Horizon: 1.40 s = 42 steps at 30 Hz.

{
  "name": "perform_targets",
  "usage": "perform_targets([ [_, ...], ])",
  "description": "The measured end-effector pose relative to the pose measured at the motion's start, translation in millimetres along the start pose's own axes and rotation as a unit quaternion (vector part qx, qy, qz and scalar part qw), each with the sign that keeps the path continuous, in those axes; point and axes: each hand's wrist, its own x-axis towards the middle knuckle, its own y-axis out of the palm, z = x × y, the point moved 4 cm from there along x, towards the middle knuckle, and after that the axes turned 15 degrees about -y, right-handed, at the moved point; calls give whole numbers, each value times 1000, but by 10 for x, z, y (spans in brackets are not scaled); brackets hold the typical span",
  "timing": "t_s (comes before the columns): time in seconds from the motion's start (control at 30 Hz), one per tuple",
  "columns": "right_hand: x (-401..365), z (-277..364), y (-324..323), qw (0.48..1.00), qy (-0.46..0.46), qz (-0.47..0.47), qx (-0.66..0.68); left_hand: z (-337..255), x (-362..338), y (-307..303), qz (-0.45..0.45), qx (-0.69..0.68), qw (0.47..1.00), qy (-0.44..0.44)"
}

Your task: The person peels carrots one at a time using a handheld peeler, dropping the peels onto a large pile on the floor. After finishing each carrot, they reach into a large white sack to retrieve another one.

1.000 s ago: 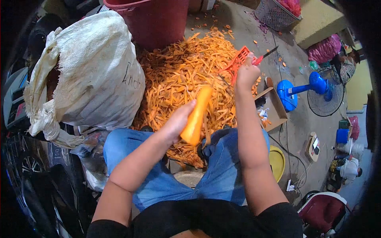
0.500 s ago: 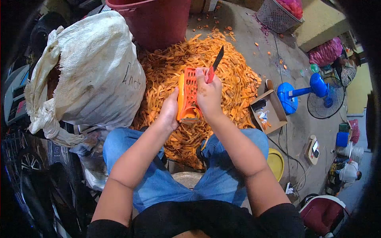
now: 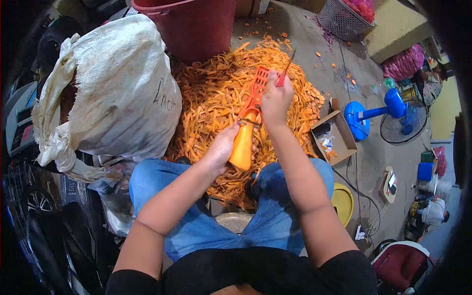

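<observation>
My left hand (image 3: 222,149) is wrapped round a thick peeled carrot (image 3: 241,151), its blunt end pointing down toward me. An orange-red peeler (image 3: 257,88) with a perforated handle is gripped in my right hand (image 3: 276,104), and its blade end lies against the upper part of the carrot. The same hand also holds a knife (image 3: 281,78) with a red handle, its blade pointing up and away. Beneath both hands spreads a large heap of orange peelings (image 3: 209,98), with cut carrot ends at its right side.
A white woven sack (image 3: 123,83) stands on the left, and a dark red tub (image 3: 194,34) behind the heap. To the right are an open cardboard box (image 3: 346,135), a blue fan (image 3: 358,120), a yellow lid (image 3: 342,204) and cables. A person (image 3: 433,212) is at far right.
The peeler has swung up and away, from beside the carrot to its far end, uncovering the carrot. My right hand has shifted right, and the knife has tilted further right.
</observation>
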Motion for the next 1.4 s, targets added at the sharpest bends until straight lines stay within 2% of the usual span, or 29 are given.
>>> perform_targets([
  [0.13, 173, 39, -116, 998, -23, -52, -38, -57, -109, 57, 28, 55, 998, -15],
  [0.17, 181, 39, -159, 999, 34, -11, -16, -49, -114, 52, 27, 55, 998, -17],
  [0.2, 196, 11, -174, 999, 34, -11, -15, -48, -118, 52, 28, 64, 997, -17],
  [0.27, 246, -124, -223, 998, 26, -49, -40, -47, -132, 46, 30, 74, 997, -19],
  [0.3, 279, -272, -252, 993, -33, -106, -48, -33, -145, 36, 26, 124, 991, -33],
  [0.33, 338, -291, -327, 993, -33, -107, -48, -14, -161, 30, 20, 173, 984, -46],
  [0.4, 431, -450, -496, 982, 146, -112, -44, -8, -263, 125, 48, 184, 981, -29],
  [0.47, 477, -468, -548, 983, 141, -109, -42, 2, -235, 141, 78, 192, 978, -14],
  [0.53, 469, -224, -511, 984, 152, -93, -16, -92, -69, -8, 11, 286, 953, 102],
  [0.57, 443, -181, -494, 984, 152, -91, -14, -166, -54, -54, -48, 361, 920, 145],
  [0.6, 435, -138, -464, 989, 137, -60, 5, -191, -40, -75, -50, 361, 919, 147],
  [0.67, 424, -33, -450, 992, 121, -32, 23, -258, -4, -117, -122, 457, 855, 214],
  [0.73, 406, 92, -404, 992, 103, 21, 69, -281, 46, -162, -113, 443, 862, 218],
  [0.77, 378, 90, -398, 993, 57, 50, 91, -290, 67, -181, -133, 445, 863, 200],
  [0.8, 367, 105, -435, 993, 56, 49, 90, -311, 83, -181, -153, 447, 862, 183],
  [0.87, 324, 137, -457, 987, 67, 124, 83, -334, 105, -125, -135, 426, 875, 186],
  [0.93, 314, 187, -484, 983, 54, 133, 116, -313, 111, -76, -93, 286, 947, 111],
  [0.97, 313, 220, -490, 983, 42, 168, 64, -286, 207, -104, -49, 251, 959, 117],
  [1.0, 309, 243, -493, 979, 31, 203, 12, -303, 209, -82, -50, 251, 960, 118],
  [1.03, 312, 260, -493, 976, 12, 218, 2, -301, 208, -66, -22, 157, 984, 86],
  [1.1, 323, 320, -504, 976, 25, 217, 22, -273, 253, -141, -1, -16, 1000, 6],
  [1.13, 321, 332, -498, 975, 37, 214, 38, -284, 274, -182, -5, -15, 1000, 7],
  [1.17, 308, 320, -479, 975, 38, 213, 40, -287, 292, -205, 13, -70, 997, -1],
  [1.2, 276, 269, -454, 973, 85, 196, 89, -287, 316, -225, 31, -126, 991, -10],
  [1.23, 239, 213, -425, 966, 132, 177, 136, -308, 340, -270, 16, -107, 994, 6],
  [1.27, 207, 160, -372, 966, 133, 177, 136, -304, 356, -282, 16, -107, 994, 6],
  [1.33, 40, -51, -219, 916, 282, 130, 255, -289, 294, -212, -3, -152, 987, -42],
  [1.4, -78, -99, -133, 905, 310, 137, 255, -240, 409, -326, 8, -175, 983, -51],
])
